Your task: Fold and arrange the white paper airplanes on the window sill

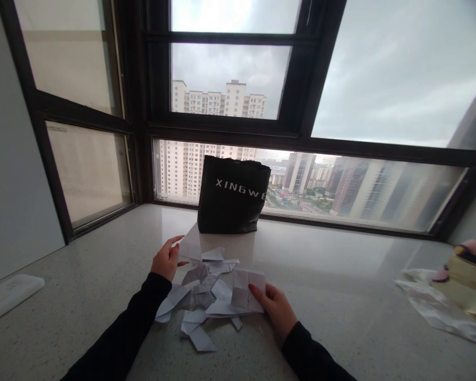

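Between my hands lies a loose heap of folded white papers [204, 288] on the speckled pale sill. My left hand [167, 259] pinches a white paper piece [191, 244] by its left edge, lifted at the far side of the heap; it looks pointed at the top. At the heap's right side, my right hand [275, 307] grips a squarish folded paper [241, 288], thumb on its front face and the other fingers behind, mostly hidden. A black bag [234, 201] with pale lettering stands upright just beyond the papers.
A white flat object [14, 296] lies at the left edge. On the right, a pink and yellowish item [466, 275] rests by crumpled white material [440, 307]. Dark-framed windows [230, 129] border the sill [333, 286], with tall buildings outside.
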### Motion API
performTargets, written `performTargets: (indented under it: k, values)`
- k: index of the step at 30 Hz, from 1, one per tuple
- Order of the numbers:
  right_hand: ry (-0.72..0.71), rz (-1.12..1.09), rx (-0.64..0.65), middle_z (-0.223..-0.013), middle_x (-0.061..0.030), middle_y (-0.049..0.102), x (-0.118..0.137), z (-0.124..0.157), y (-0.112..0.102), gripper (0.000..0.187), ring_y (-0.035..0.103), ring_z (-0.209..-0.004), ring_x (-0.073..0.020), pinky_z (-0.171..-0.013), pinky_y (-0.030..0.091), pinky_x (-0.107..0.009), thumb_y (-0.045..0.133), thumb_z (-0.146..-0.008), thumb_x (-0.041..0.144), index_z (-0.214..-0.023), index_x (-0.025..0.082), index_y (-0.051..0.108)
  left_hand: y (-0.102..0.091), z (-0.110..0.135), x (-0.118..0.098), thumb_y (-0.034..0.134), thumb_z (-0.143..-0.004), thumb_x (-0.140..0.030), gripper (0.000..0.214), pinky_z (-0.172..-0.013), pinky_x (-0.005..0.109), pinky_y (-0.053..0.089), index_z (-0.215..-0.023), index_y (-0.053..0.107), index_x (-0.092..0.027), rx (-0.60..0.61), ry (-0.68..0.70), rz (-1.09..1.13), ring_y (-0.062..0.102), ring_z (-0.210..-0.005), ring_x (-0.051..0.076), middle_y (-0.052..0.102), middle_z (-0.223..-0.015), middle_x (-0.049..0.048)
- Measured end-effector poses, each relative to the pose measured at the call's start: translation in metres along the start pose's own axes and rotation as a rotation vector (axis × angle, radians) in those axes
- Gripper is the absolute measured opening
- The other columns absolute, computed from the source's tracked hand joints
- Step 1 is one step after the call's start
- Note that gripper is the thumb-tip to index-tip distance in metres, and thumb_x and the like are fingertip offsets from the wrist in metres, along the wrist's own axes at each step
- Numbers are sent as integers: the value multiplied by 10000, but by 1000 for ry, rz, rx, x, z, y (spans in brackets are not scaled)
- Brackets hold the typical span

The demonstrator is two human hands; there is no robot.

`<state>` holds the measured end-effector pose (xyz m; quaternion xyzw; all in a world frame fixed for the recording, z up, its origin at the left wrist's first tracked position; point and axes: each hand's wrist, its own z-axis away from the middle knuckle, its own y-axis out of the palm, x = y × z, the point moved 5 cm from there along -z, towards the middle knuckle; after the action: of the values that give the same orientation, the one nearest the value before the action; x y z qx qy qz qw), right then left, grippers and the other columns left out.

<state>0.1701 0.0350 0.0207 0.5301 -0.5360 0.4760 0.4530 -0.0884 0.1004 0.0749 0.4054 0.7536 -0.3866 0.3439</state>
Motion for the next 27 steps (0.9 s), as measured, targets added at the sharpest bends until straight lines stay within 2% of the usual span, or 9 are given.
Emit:
performTargets:
  k: [5, 9, 12, 15, 17, 19, 22, 24, 27]
  values:
    - [0, 2, 8, -676, -54, 658, -1, -1, 0, 401, 589, -662, -212, -594, 442, -287, 578, -618, 470, -805, 119, 629, 3, -2, 7, 308, -794, -218, 310, -436, 202, 515, -1034, 496, -161, -45, -30, 96, 607, -521, 109, 594, -746, 19]
    - [8, -4, 16, -678, -56, 660, -3, -1, -1, 403, 593, -660, -214, -595, 445, -290, 578, -623, 464, -820, 116, 627, -1, -5, 11, 343, -776, -259, 318, -470, 222, 505, -1027, 513, -161, -43, 25, -27, 594, -507, 128, 598, -603, -9]
    - [9, -9, 13, -686, -57, 660, -3, -1, -1, 396, 594, -666, -211, -602, 447, -286, 579, -625, 456, -820, 115, 625, -1, -6, 13, 353, -750, -265, 331, -536, 290, 498, -1009, 532, -161, -13, 48, -108, 583, -504, 159, 591, -544, -15]
    - [21, -1, 13, -687, -56, 660, -3, -1, -1, 411, 596, -674, -217, -605, 450, -288, 578, -615, 474, -813, 118, 626, 1, -3, 10, 402, -691, -215, 318, -768, 380, 423, -960, 562, -163, -2, 94, -181, 564, -834, 231, 617, -892, 63]
    - [27, 13, 6, -684, -54, 659, -1, -1, 0, 422, 595, -677, -223, -605, 450, -292, 576, -605, 490, -801, 119, 629, 6, 2, 2, 439, -660, -195, 312, -900, 414, 292, -942, 569, -166, 16, 182, -260, 414, -1059, 267, 480, -1155, 91]
    - [19, 30, -9, -682, -56, 658, 2, 0, 0, 424, 593, -676, -225, -603, 449, -295, 572, -605, 496, -787, 117, 630, 17, 11, -9, 439, -680, -209, 312, -932, 422, 225, -968, 550, -163, 81, 311, -337, 332, -1123, 266, 393, -1233, 105]
    - [-17, 52, -34, -696, -66, 656, 8, 3, 1, 417, 588, -681, -226, -606, 447, -299, 564, -618, 494, -778, 114, 628, 37, 33, -25, 391, -742, -273, 319, -901, 397, 270, -1013, 510, -152, 258, 447, -302, 384, -1077, 239, 458, -1165, 123]
    - [-42, 59, -17, -719, -72, 654, 13, 5, 5, 417, 585, -701, -229, -623, 447, -307, 553, -635, 489, -802, 114, 624, 50, 49, -35, 384, -760, -340, 327, -849, 361, 331, -1012, 500, -167, 390, 434, -202, 449, -1003, 222, 525, -1081, 102]
    - [-80, 69, 41, -738, -71, 652, 18, 9, 12, 396, 579, -717, -229, -638, 444, -317, 538, -662, 469, -824, 117, 619, 63, 69, -44, 439, -729, -426, 359, -682, 275, 413, -968, 505, -166, 557, 286, -82, 541, -805, 185, 591, -933, 71]
